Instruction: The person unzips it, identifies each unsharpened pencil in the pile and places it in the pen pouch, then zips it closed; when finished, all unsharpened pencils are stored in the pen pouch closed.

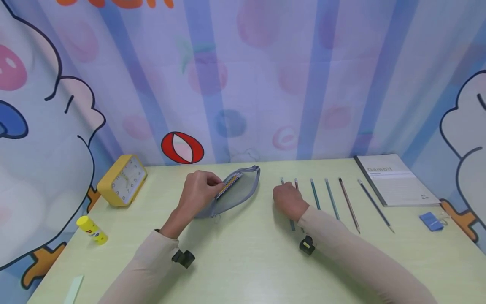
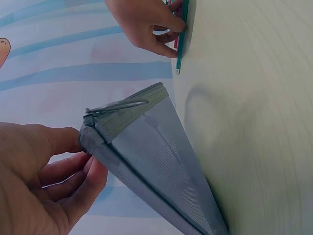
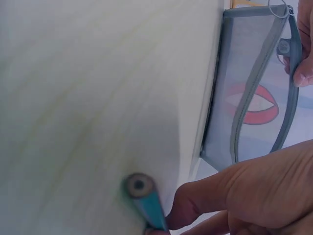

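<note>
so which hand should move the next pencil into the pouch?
Right, probably. The right hand already pinches the teal pencil in the row, while the left hand holds the grey pouch open.

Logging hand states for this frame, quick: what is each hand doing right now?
Left hand: holds the open edge of the grey pencil case.
Right hand: fingers pinch a teal pencil lying on the table.

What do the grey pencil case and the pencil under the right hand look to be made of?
The pencil case looks like soft grey mesh fabric: a fine woven grid shows, the wall pattern shows through it in the right wrist view, and a zipper runs along the edge the left hand pinches. The pencil gripped by the right hand seems to be wood with teal paint; its cut end shows a dark core.
</note>
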A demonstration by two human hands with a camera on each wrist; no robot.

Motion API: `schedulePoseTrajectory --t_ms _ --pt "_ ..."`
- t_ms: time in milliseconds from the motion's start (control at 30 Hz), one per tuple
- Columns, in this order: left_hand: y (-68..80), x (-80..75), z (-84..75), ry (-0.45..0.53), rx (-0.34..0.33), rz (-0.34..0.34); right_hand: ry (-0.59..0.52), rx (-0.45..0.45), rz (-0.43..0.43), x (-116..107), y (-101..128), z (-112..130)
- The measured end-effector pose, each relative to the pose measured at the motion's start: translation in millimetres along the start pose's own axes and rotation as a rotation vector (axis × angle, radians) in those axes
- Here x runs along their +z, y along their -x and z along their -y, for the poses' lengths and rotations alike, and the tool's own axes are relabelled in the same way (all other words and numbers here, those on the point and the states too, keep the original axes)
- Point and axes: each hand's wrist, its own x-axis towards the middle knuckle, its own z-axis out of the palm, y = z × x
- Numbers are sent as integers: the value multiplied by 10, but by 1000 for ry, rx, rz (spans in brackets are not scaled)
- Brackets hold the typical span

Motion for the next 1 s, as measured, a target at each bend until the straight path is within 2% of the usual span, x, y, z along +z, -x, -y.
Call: schedulePoseTrajectory --t_ms 133,267,400,500,667,767,833,1000 --pt "3 -7 0 -1 1 0 -12 -36 -22 30 -25 -17" --pt "4 -5 7 6 -2 7 -117 -45 -5 -9 -43 -81" --pt "1 -1 9 6 -3 8 -320 -25 76 -191 -25 -139" --pt "-1 -8 10 3 7 4 -483 -34 164 -408 18 -155" --pt "-10 -27 -4 8 7 0 -862 -131 319 -696 74 -101" --pt "-18 -28 -18 7 6 -2 -1045 -182 425 -701 38 -29" --pt "-22 -16 -21 2 6 -1 -1138 -178 480 -638 -20 25" --pt "-18 38 -32 -3 -4 13 -1325 -130 513 -422 -207 180"
